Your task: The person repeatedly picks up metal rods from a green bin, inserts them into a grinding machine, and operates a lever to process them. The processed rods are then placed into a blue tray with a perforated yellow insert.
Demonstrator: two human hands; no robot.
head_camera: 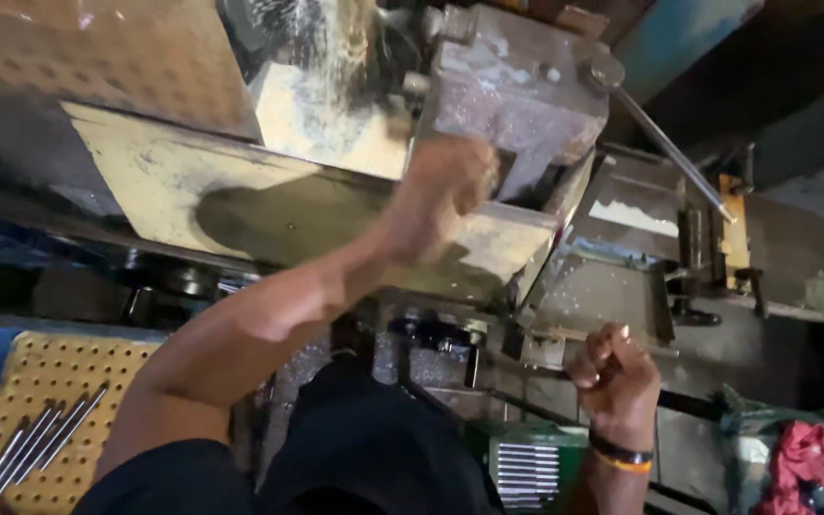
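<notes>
I look down at a grimy metalworking machine (pixel 517 105) with a cream-coloured guard (pixel 174 172). My left hand (pixel 441 191) is raised against the machine's grey block; it is blurred and its fingers look curled, so what it holds is unclear. My right hand (pixel 612 377), with a dark and orange wristband, is closed around a dark lever handle (pixel 689 405) at the machine's front. A long steel rod (pixel 669 148) sticks out from the block toward the right.
A yellow perforated tray (pixel 50 381) with several thin steel rods (pixel 35 443) lies at lower left. A red rag (pixel 813 458) sits in a bag at lower right. A green box with ribbed metal parts (pixel 526 467) stands below the machine.
</notes>
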